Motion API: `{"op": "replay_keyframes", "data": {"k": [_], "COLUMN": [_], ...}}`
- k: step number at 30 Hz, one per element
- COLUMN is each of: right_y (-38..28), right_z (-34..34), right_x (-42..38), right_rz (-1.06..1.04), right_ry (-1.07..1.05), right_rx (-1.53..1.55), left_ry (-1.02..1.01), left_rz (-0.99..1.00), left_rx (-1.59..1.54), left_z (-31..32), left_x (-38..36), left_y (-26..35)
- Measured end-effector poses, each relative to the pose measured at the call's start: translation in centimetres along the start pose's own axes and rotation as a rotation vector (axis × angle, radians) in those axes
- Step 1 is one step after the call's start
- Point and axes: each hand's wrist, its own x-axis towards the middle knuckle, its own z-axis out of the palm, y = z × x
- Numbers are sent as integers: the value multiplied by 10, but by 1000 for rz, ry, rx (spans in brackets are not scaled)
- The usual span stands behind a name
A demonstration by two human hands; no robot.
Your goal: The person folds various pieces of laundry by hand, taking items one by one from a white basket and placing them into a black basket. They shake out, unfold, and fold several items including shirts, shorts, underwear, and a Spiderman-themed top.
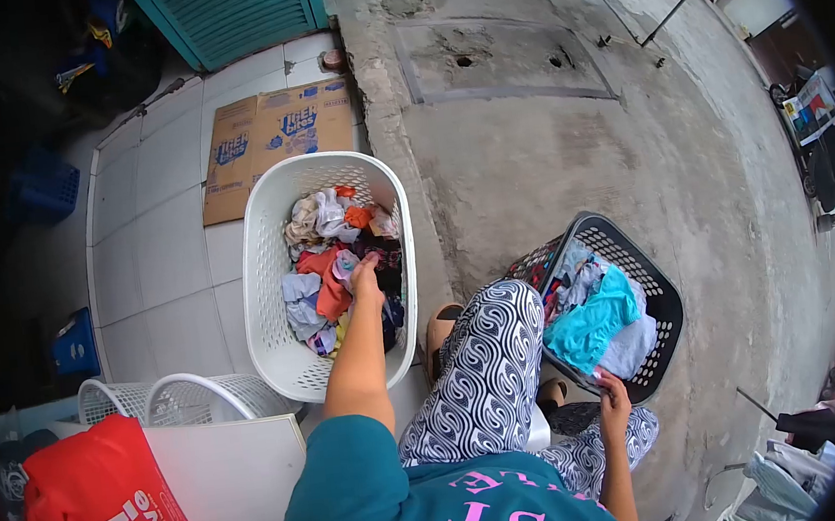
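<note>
A white laundry basket [263,305] stands at the left with mixed clothes in it. My left hand [366,277] reaches inside, its fingers pinched at a pink and coral garment [335,284]. At the right is a dark grey basket [668,337] holding a turquoise cloth [592,322] on top of a light grey-blue one [630,348]. Near that basket's lower rim, my right hand [610,393] has its fingers closed at the edge of the light cloth; exactly what they pinch is too small to tell.
Flattened cardboard [275,134] lies on the tiles behind the white basket. Two empty-looking white baskets [211,396] and a red bag [109,501] are at the lower left. A teal shutter [233,17] stands at the top. Clothes [799,465] show at the lower right.
</note>
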Motion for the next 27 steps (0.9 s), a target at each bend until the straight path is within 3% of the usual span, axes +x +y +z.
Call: {"op": "replay_keyframes", "data": {"k": [1, 3, 5, 6, 11, 13, 15, 16, 18, 19, 21, 23, 25, 27], "right_y": [-1, -5, -38, -48, -158, -213, -249, -255, -249, -243, -228, -221, -209, -189], "right_z": [3, 8, 12, 16, 14, -1, -12, -15, -17, -23, -36, -65, -90, -113], "right_x": [3, 17, 39, 50, 106, 119, 135, 141, 153, 157, 154, 145, 141, 144], "right_rz": [-3, 241, 298, 240, -204, -394, -670, -664, -603, -416, -369, -358, -273, -289], "right_ry": [0, 32, 39, 6, -95, -4, 170, 203, -189, -451, -492, -358, -206, -142], "right_rx": [10, 364, 442, 511, 623, 566, 521, 520, 649, 672, 679, 677, 716, 718], "left_ry": [-81, -155, -384, -396, -871, -1011, -1120, -1142, -1134, -1102, -1126, -1061, -1125, -1194], "left_rz": [119, 219, 508, 518, 636, 652, 633, 644, 754, 858, 933, 939, 909, 673], "left_rx": [-62, 8, 103, 113, 291, 547, 567, 576, 590, 591, 458, 546, 553, 773], "left_z": [1, 12, 34, 46, 107, 127, 145, 152, 164, 170, 183, 191, 199, 207], "left_x": [-2, -19, -67, -91, -223, -268, -316, -330, -351, -357, -361, -372, -381, -394], "left_y": [8, 32, 67, 86, 164, 177, 178, 176, 172, 173, 174, 177, 173, 167]}}
